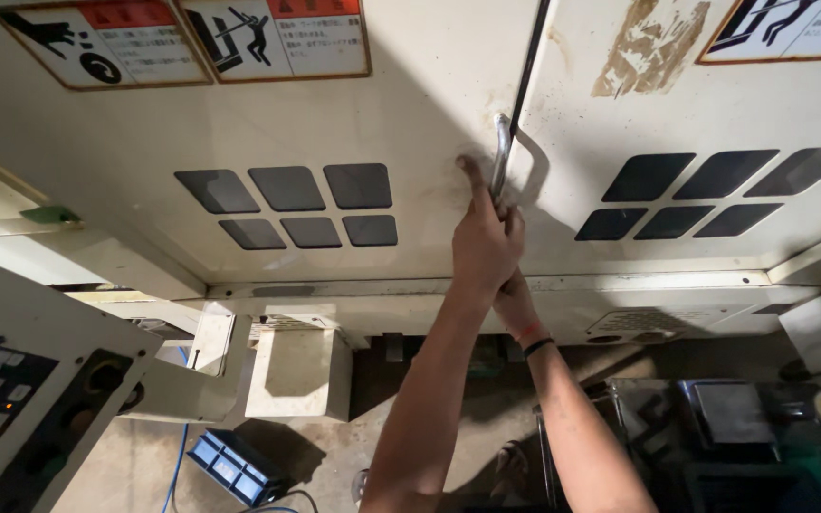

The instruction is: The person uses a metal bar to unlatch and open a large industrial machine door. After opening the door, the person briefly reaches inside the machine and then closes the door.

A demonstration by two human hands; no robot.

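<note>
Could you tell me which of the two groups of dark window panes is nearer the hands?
The right group; the hands grip the handle closer to it than the left group.

Tight at the door seam, open below the doors

Both hands crowd the metal handle (500, 157): the left hand (485, 242) wraps it and the right hand (515, 302) sits just under, leaving little room there. The cream left door (268, 123) and right door (677, 104) form a closed wall, split only by a narrow dark seam. Beneath their lower rail a dark gap opens, hemmed by a cream box (298, 372) on the left, the control panel (21, 399) further left, and dark machine parts (715, 418) on the right.
</note>
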